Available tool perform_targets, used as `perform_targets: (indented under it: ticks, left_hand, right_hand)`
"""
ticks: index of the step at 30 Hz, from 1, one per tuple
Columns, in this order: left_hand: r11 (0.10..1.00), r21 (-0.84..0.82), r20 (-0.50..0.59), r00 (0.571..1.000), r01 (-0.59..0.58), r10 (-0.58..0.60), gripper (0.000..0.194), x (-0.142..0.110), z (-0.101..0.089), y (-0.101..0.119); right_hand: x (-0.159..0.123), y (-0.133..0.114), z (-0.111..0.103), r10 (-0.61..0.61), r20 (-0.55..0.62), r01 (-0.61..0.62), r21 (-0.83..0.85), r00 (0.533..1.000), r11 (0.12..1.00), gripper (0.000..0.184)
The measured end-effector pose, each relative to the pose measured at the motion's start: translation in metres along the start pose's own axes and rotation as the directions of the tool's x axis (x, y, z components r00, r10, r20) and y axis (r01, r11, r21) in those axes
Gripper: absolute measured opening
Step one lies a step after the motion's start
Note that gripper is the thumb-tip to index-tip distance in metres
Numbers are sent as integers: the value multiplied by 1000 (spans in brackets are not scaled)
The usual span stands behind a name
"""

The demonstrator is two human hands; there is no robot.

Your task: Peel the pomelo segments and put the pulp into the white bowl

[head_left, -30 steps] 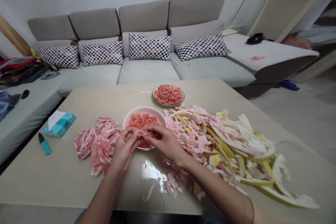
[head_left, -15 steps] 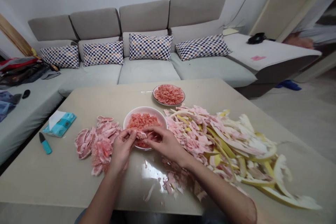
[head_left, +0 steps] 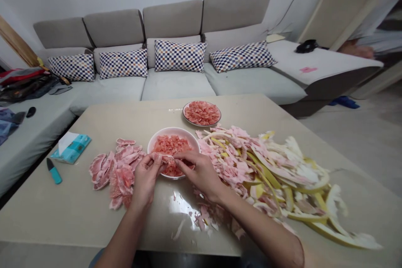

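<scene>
My left hand [head_left: 145,179] and my right hand [head_left: 198,171] meet over the near rim of a white bowl [head_left: 155,140] filled with red pomelo flesh. Both pinch a pink pomelo segment [head_left: 168,160] between their fingertips, just above the bowl. A pile of unpeeled pink segments [head_left: 117,168] lies on the table left of my left hand. To the right of my right hand spreads a big heap of pink membranes and yellow-white peel [head_left: 266,171].
A second plate of red flesh [head_left: 201,113] stands farther back on the beige table [head_left: 132,117]. A tissue pack [head_left: 70,147] and a teal-handled knife [head_left: 53,171] lie at the left. Scraps [head_left: 201,217] litter the near edge. A grey sofa with checked cushions [head_left: 179,55] stands behind.
Both hands stay over the bowl with the segment; the fingers have shifted slightly and closed nearer together on it. Nothing else has moved.
</scene>
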State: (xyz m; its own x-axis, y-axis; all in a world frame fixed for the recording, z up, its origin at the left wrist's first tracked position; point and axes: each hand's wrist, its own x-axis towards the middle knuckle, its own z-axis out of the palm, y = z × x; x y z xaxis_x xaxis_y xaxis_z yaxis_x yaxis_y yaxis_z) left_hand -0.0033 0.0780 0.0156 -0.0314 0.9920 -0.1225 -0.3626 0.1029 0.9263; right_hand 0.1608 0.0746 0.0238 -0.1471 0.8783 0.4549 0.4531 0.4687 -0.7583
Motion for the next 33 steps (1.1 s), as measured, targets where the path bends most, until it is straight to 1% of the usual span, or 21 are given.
perform_targets:
  ticks: [5, 8, 9, 11, 13, 14, 16, 17, 19, 21, 25, 28, 30, 32, 33]
  left_hand:
    - [999, 45, 2, 1000, -16, 16, 26, 0, 1, -1]
    - [996, 84, 41, 999, -29, 26, 25, -1, 1, 0]
    - [996, 84, 53, 998, -27, 22, 24, -1, 1, 0]
    - [999, 49, 73, 997, 4, -7, 23, -1, 1, 1]
    - [998, -10, 88, 995, 55, -54, 23, -1, 1, 1]
    - [996, -35, 96, 993, 79, -76, 23, -1, 1, 1]
    - [992, -61, 103, 989, 110, -103, 23, -2, 0, 1]
    - [991, -65, 104, 989, 114, -107, 23, -2, 0, 1]
    - [992, -63, 95, 990, 107, -101, 23, -2, 0, 1]
    - [995, -51, 79, 993, 89, -85, 23, -2, 0, 2]
    - [997, -22, 73, 995, 69, -67, 23, -3, 0, 3]
    - [998, -12, 74, 996, 55, -54, 23, -3, 1, 3]
    - [999, -6, 73, 996, 50, -49, 24, -3, 0, 2]
    - [998, -13, 82, 994, 69, -68, 25, -3, 0, 2]
    - [996, -22, 95, 992, 89, -87, 26, -3, -1, 2]
  right_hand:
    - [-1, -3, 0, -15, 6, 16, -88, 1000, 996, 14]
    - [-1, -7, 1, 37, 16, -36, -75, 999, 997, 13]
    - [-1, -8, 1, 80, 26, -79, -41, 996, 996, 13]
    - [1, -9, 0, 203, 62, -207, 67, 977, 976, 13]
    - [4, -9, -3, 326, 133, -347, 196, 936, 917, 12]
    - [5, -8, -4, 368, 175, -403, 249, 913, 881, 11]
    - [6, -7, -6, 397, 252, -464, 320, 882, 826, 11]
    - [7, -7, -7, 393, 271, -469, 336, 879, 817, 12]
    - [7, -8, -7, 368, 271, -446, 338, 889, 829, 14]
    - [6, -11, -6, 336, 232, -397, 305, 913, 866, 14]
    - [3, -15, -3, 242, 121, -261, 179, 963, 949, 13]
    - [1, -14, -1, 178, 66, -184, 108, 982, 977, 16]
    - [1, -14, -2, 181, 56, -186, 96, 982, 978, 16]
    - [3, -13, -4, 246, 81, -255, 141, 966, 957, 14]
    - [4, -12, -5, 292, 114, -309, 187, 950, 933, 13]
